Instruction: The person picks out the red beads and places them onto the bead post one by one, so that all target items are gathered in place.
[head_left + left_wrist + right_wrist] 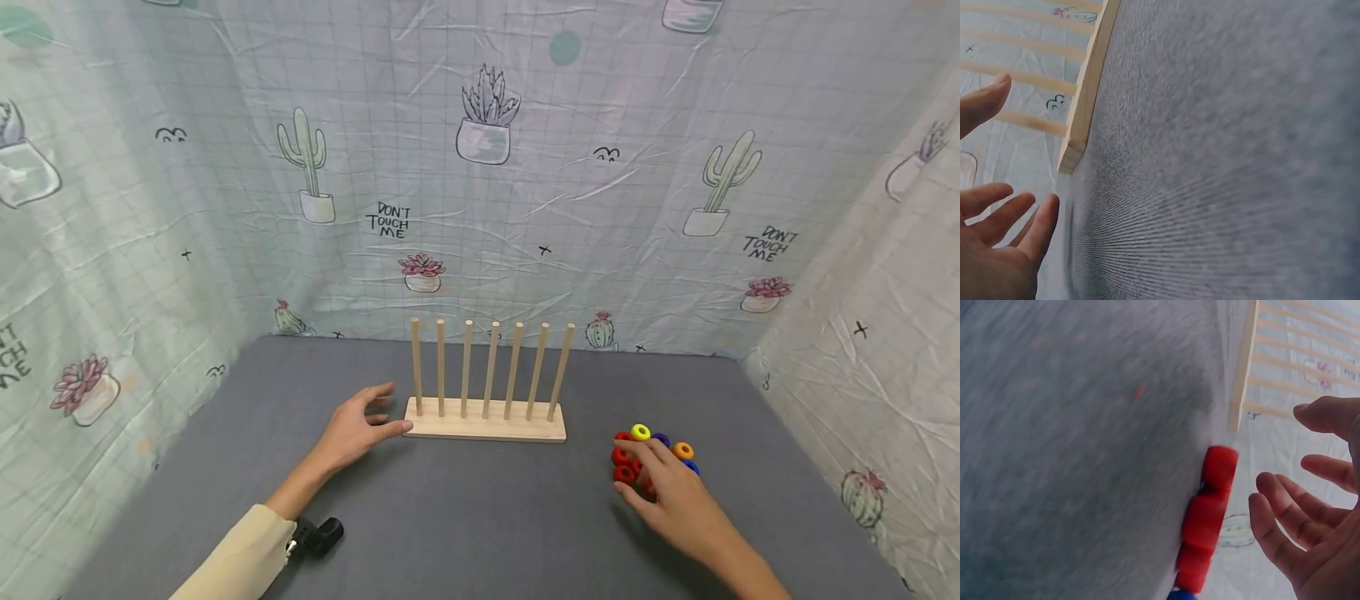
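Note:
A wooden stand with several upright pegs has its pale base point(487, 430) on the grey table. My left hand point(358, 429) is at the stand's left end, thumb tip right by the base corner, fingers spread and loosely bent around nothing. Over a cluster of ring-shaped beads hovers my right hand point(672, 493), palm down, fingers apart. Red beads point(1205, 522) lie in a row below its fingertips in the right wrist view. The head view also shows a yellow bead point(634, 433), an orange bead point(677, 449) and blue ones, partly hidden by the hand.
The grey table point(480, 525) runs back to a hanging cloth point(540, 208) printed with potted plants, which also encloses both sides. A black strapped device point(327, 536) is at my left wrist, beside the cream sleeve point(243, 554).

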`<action>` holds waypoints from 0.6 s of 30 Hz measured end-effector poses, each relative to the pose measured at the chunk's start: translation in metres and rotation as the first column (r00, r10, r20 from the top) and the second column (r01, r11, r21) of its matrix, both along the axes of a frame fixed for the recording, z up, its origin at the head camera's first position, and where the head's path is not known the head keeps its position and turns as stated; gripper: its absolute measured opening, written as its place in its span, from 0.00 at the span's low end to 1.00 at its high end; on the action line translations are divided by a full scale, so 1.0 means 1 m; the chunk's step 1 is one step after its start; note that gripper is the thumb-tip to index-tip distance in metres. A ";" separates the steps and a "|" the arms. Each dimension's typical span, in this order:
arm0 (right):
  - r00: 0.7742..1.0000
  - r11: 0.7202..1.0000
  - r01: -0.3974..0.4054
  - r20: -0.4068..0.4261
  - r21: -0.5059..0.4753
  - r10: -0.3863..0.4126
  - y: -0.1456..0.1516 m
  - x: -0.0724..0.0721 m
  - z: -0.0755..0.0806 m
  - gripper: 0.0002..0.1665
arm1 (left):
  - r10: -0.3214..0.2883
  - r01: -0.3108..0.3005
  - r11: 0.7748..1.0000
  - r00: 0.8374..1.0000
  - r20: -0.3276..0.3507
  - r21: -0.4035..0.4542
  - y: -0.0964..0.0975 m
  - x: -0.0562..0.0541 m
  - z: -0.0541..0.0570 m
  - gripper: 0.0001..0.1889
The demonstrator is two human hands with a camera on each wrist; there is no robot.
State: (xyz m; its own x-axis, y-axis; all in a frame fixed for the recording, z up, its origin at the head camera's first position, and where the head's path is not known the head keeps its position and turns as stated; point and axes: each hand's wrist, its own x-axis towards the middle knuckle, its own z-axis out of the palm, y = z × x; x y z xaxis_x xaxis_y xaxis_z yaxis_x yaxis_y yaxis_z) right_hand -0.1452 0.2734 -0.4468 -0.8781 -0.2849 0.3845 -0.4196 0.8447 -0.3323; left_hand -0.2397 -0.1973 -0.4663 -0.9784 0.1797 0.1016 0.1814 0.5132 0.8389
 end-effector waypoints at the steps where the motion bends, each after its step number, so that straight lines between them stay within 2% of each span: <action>1: 1.000 1.000 -0.013 -0.009 -0.008 0.013 0.002 -0.001 -0.002 0.33 | -0.012 0.012 1.000 1.000 0.003 0.003 0.000 -0.002 0.000 0.45; 5: 0.998 0.998 -0.056 -0.038 -0.024 0.055 0.011 -0.004 -0.006 0.33 | -0.051 0.051 0.999 0.998 0.026 0.008 -0.001 -0.010 -0.003 0.46; 10: 0.996 0.997 -0.074 -0.050 -0.008 0.074 0.019 -0.007 -0.010 0.32 | -0.097 0.096 0.995 0.993 0.063 0.019 -0.001 -0.020 -0.005 0.48; 18: 0.998 0.998 -0.061 0.018 0.001 0.061 0.022 -0.011 -0.011 0.20 | -0.141 0.138 0.990 0.986 0.092 0.038 -0.001 -0.033 -0.009 0.46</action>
State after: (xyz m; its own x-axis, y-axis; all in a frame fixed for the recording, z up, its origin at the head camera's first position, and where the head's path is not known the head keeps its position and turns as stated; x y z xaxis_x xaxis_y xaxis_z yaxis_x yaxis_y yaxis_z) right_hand -0.1565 0.2956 -0.4580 -0.8657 -0.3389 0.3685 -0.4645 0.8182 -0.3387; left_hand -0.2730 -0.1979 -0.4757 -0.9496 0.3129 0.0177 0.1684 0.4618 0.8708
